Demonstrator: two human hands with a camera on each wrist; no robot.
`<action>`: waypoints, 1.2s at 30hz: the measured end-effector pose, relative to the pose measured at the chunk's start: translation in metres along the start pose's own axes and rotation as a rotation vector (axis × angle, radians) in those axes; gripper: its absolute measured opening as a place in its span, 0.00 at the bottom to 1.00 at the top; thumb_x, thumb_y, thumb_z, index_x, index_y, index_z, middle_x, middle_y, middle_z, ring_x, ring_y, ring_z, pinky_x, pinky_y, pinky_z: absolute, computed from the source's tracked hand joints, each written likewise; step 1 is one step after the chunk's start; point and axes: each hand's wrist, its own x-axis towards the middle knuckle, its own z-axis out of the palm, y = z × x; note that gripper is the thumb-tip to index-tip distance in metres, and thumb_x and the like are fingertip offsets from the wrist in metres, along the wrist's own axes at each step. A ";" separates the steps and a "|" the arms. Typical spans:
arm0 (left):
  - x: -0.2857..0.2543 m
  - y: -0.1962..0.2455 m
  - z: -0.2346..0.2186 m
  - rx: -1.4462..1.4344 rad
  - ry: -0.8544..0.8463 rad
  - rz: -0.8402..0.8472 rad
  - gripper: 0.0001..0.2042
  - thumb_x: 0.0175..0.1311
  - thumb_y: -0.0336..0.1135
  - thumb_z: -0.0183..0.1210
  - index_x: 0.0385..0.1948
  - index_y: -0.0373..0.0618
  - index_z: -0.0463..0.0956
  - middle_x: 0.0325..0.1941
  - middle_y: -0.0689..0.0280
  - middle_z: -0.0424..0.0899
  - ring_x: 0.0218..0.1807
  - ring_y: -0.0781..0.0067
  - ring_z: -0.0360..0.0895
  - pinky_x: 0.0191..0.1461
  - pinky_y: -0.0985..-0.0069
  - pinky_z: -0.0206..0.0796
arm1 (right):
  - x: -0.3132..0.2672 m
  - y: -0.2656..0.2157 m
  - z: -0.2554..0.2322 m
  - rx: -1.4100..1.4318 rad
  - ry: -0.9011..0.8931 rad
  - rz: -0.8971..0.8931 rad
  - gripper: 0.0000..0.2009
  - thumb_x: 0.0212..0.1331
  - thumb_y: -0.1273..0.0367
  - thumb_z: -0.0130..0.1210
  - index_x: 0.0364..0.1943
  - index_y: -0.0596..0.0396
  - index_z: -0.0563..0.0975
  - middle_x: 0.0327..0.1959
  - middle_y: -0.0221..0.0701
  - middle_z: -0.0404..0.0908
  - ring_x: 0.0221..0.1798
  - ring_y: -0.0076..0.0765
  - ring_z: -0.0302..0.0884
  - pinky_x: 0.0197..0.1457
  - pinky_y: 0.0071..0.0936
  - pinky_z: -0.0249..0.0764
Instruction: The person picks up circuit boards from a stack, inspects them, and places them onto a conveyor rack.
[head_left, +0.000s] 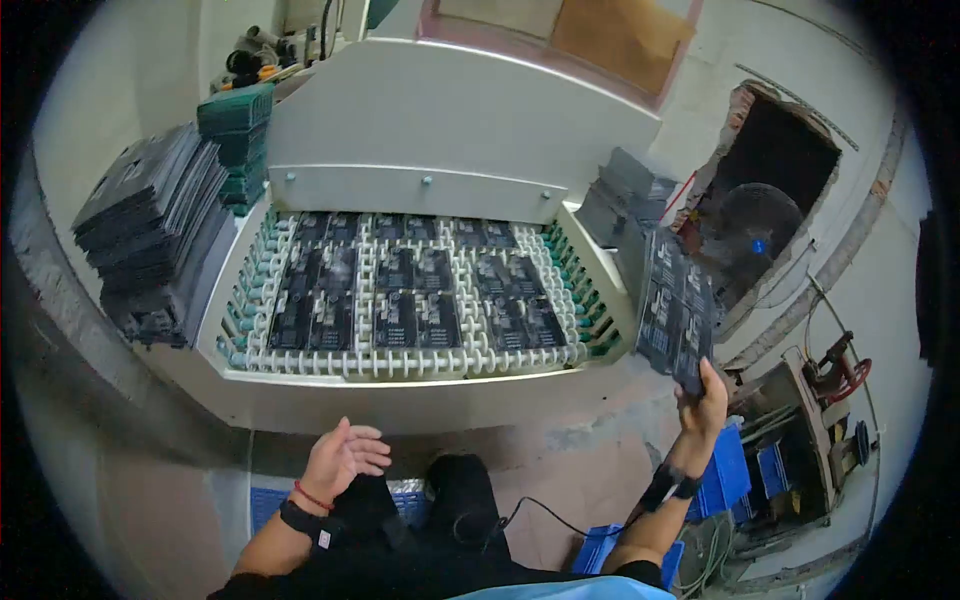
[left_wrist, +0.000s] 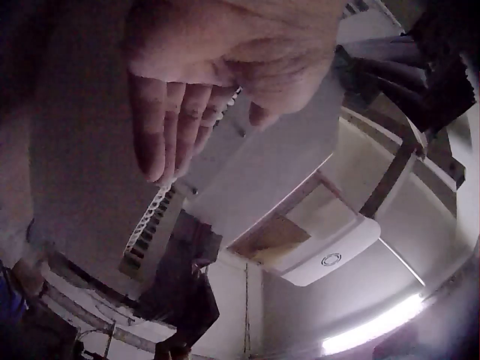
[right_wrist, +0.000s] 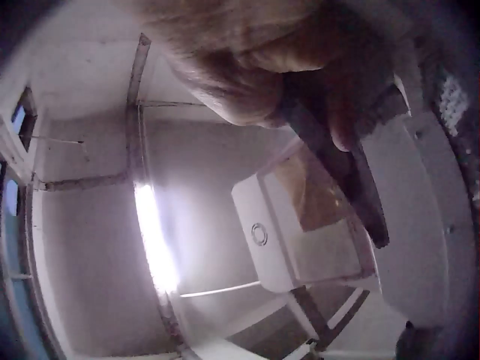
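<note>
My right hand [head_left: 708, 410] grips the lower edge of a dark printed circuit board panel [head_left: 676, 310], holding it tilted up off the right end of the machine. In the right wrist view the same panel [right_wrist: 346, 180] appears edge-on, pinched between thumb and fingers. My left hand [head_left: 345, 462] hangs in front of the machine with nothing in it, its fingers loosely extended; the left wrist view shows the empty palm [left_wrist: 240, 60]. Several similar panels [head_left: 417, 318] lie in rows on the white roller conveyor [head_left: 470, 362] before me.
A tall stack of dark panels [head_left: 150, 220] stands on the left, beside a green stack [head_left: 235, 140]. More grey panels [head_left: 625, 195] lean at the conveyor's right. Blue bins [head_left: 722, 475] and a fan [head_left: 757, 225] are farther right. A cable [head_left: 545, 508] crosses near my lap.
</note>
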 end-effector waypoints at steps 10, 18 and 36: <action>-0.005 0.013 0.079 -0.029 -0.416 0.076 0.29 0.66 0.50 0.37 0.58 0.31 0.54 0.59 0.48 0.62 0.61 0.55 0.61 0.60 0.56 0.56 | -0.130 0.071 0.115 0.101 -0.247 0.121 0.13 0.57 0.67 0.46 0.39 0.64 0.70 0.29 0.37 0.76 0.21 0.31 0.74 0.22 0.25 0.73; -0.032 0.021 0.054 -0.239 -0.290 0.235 0.29 0.65 0.54 0.35 0.54 0.34 0.61 0.53 0.54 0.71 0.54 0.61 0.69 0.58 0.66 0.59 | -0.169 0.137 0.178 0.201 -0.687 0.600 0.14 0.58 0.71 0.49 0.45 0.67 0.69 0.39 0.35 0.76 0.39 0.25 0.73 0.43 0.23 0.71; -0.049 0.018 0.018 -0.010 0.055 0.323 0.22 0.55 0.25 0.50 0.53 0.32 0.59 0.48 0.59 0.73 0.46 0.71 0.74 0.50 0.75 0.67 | -0.173 0.157 0.175 -0.450 -0.756 0.369 0.12 0.54 0.70 0.55 0.40 0.65 0.73 0.33 0.29 0.77 0.35 0.20 0.71 0.39 0.18 0.69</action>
